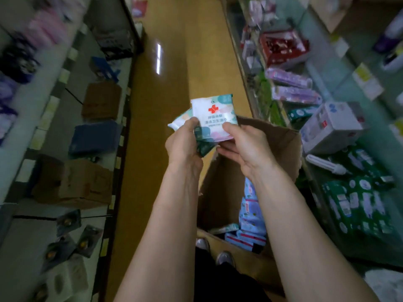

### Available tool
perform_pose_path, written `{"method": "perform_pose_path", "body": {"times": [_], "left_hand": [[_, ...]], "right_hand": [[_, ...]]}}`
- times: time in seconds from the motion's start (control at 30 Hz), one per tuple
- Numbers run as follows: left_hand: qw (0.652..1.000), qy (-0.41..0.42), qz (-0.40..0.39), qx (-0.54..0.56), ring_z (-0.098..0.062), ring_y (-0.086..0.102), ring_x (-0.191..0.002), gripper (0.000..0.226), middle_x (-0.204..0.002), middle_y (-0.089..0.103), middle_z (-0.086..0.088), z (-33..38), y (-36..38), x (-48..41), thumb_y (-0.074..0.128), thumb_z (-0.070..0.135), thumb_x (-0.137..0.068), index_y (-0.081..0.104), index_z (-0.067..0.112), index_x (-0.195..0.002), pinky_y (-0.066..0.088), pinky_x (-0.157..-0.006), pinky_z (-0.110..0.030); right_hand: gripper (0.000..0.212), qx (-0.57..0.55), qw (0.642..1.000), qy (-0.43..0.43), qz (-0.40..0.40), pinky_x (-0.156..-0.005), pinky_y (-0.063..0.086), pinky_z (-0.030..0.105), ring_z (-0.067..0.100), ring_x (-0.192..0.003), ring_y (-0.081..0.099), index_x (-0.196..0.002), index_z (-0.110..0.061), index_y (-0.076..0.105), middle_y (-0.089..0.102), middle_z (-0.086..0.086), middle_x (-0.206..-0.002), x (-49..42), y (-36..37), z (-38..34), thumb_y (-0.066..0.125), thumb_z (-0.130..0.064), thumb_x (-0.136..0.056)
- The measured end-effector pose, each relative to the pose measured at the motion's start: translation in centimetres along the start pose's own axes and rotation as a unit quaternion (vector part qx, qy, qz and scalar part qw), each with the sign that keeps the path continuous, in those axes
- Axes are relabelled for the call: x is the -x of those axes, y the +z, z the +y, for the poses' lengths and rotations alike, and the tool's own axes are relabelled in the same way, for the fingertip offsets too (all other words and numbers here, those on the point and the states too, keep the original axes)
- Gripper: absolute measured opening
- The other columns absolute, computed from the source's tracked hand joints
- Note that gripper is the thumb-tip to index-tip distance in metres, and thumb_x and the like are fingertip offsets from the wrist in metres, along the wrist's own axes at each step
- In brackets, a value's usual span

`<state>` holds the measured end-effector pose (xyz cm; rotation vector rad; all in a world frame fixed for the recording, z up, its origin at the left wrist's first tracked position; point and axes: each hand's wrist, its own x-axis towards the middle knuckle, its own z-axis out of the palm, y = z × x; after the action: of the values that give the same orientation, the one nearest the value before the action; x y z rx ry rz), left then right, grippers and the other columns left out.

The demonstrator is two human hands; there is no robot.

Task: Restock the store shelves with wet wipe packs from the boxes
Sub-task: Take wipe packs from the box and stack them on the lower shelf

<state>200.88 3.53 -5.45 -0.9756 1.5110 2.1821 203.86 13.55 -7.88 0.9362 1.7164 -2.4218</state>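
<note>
1. We see a small bundle of wet wipe packs (214,117) held up over the aisle floor (165,94), between the two hands and above the far edge of an open cardboard box (281,144).
2. The front pack is white and flat. It has a red cross near the top, dark printed characters under it, teal corners and soft pastel patches along its edges.
3. Behind it, other packs fan out. A pale corner sticks out to the left, and a darker teal pack (204,148) shows below.
4. The left hand (184,144) grips the bundle at its lower left. Its fingers curl round the packs' edges and the thumb tip rests on the front.
5. The right hand (242,147) pinches the front pack at its lower right corner, with the thumb on the printed face and the fingers underneath.
6. The bundle sits just past both sets of fingertips and is tilted toward us, so its printed face shows.
7. Below the forearms, the box holds more packs (250,216), mostly blue and white, with some red-striped ones at the near end.
8. The box stands on the floor just beside the right shelves (340,149), which carry green, purple and white goods.
9. The left shelves (65,138) hold brown and blue packages, blurred in this view.
</note>
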Motion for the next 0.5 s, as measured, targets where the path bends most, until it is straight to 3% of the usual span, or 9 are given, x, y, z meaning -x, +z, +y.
{"method": "perform_pose_path", "body": {"times": [0.17, 0.4, 0.5], "left_hand": [[0.993, 0.085, 0.046, 0.074, -0.018, 0.073, -0.082, 0.032, -0.097, 0.071, -0.005, 6.4, -5.6, 3.1, 0.071, 0.019, -0.087, 0.054, 0.013, -0.114, 0.06, -0.077, -0.035], [0.959, 0.178, 0.11, 0.191, -0.026, 0.073, -0.083, 0.012, -0.095, 0.073, -0.011, 14.0, -15.5, 5.8, 0.069, 0.014, -0.087, 0.058, 0.012, -0.091, 0.059, -0.08, -0.045], [0.945, 0.202, 0.126, 0.224, -0.026, 0.072, -0.075, 0.013, -0.09, 0.073, -0.013, 17.2, -20.5, 6.5, 0.068, 0.013, -0.088, 0.061, 0.008, -0.098, 0.061, -0.063, -0.036]], "right_hand": [[0.024, 0.035, 0.992, -0.045, -0.108, -0.071, 0.056, 0.029, 0.018, -0.094, 0.069, -0.113, -0.012, 0.061, 0.071, 0.004, -0.105, 2.7, 7.9, -2.3, 0.063, -0.023, -0.092], [0.015, 0.062, 0.966, -0.057, -0.245, -0.069, 0.057, 0.028, 0.017, -0.092, 0.07, -0.102, -0.015, 0.061, 0.071, 0.005, -0.105, 7.4, 20.0, -3.1, 0.066, -0.023, -0.09], [0.024, 0.068, 0.952, -0.054, -0.295, -0.07, 0.058, 0.028, 0.016, -0.09, 0.071, -0.11, -0.012, 0.061, 0.071, 0.004, -0.105, 10.0, 25.5, -2.4, 0.066, -0.023, -0.09]]}}
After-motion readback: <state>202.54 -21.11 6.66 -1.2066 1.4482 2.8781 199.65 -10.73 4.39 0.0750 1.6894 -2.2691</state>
